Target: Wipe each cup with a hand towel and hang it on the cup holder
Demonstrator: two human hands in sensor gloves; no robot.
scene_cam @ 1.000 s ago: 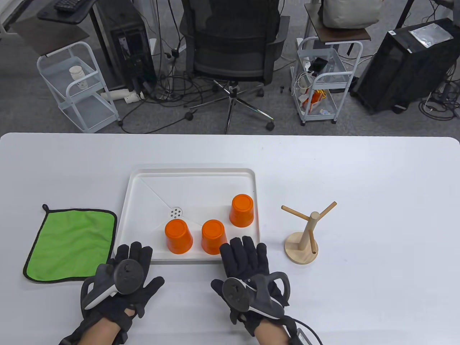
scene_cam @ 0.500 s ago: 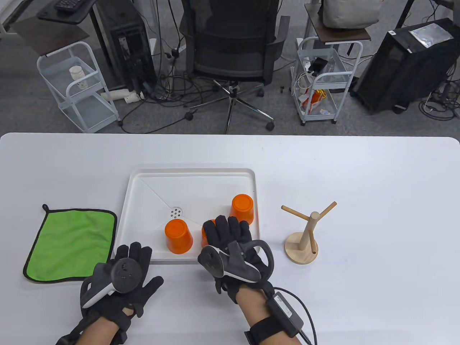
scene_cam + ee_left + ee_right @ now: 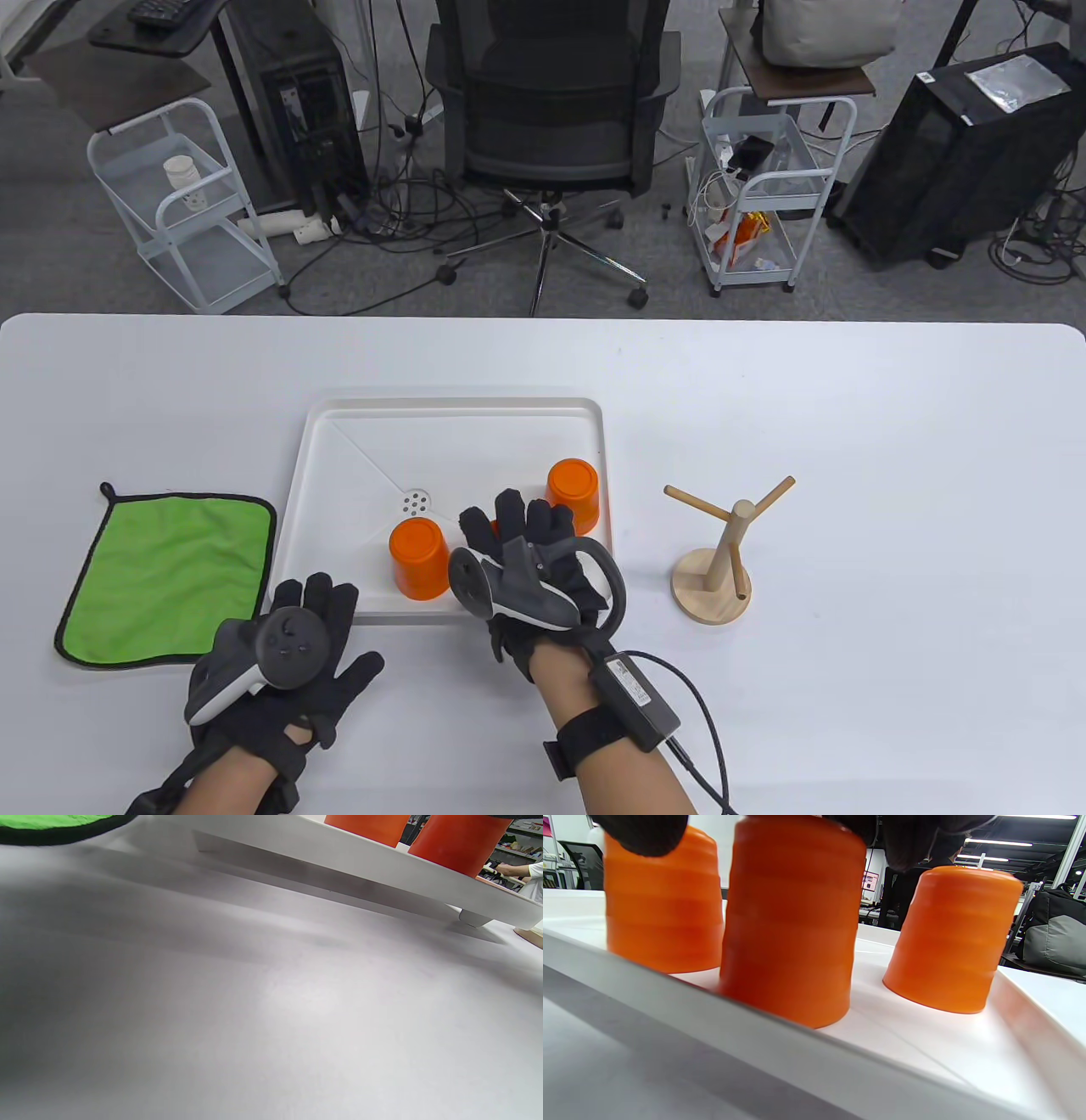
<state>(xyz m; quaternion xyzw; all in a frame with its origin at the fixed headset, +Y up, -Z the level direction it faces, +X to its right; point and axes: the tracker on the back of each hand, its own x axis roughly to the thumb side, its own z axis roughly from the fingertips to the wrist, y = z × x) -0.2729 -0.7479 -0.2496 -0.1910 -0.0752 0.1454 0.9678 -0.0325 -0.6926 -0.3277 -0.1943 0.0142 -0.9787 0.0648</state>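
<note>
Three orange cups stand upside down in the white tray (image 3: 339,509) on the worktop (image 3: 848,407). Far left lies the green hand towel (image 3: 170,573), flat and untouched. Next to it, the left hand (image 3: 284,671) rests flat on the worktop, its fingers (image 3: 321,598) straight and a little spread, holding nothing. Then comes the left cup (image 3: 419,558), standing free. The middle cup (image 3: 791,921) sits right under the right hand (image 3: 530,560), which is the nearer hand. Its fingers (image 3: 908,844) curl down over the cup's top, but a firm grip cannot be told. The cup stands straight up, so a lift looks like the next move. The right cup (image 3: 573,495) stands just beyond the fingers. Far right, the wooden cup holder (image 3: 721,552) stands bare, with no cup hung yet.
</note>
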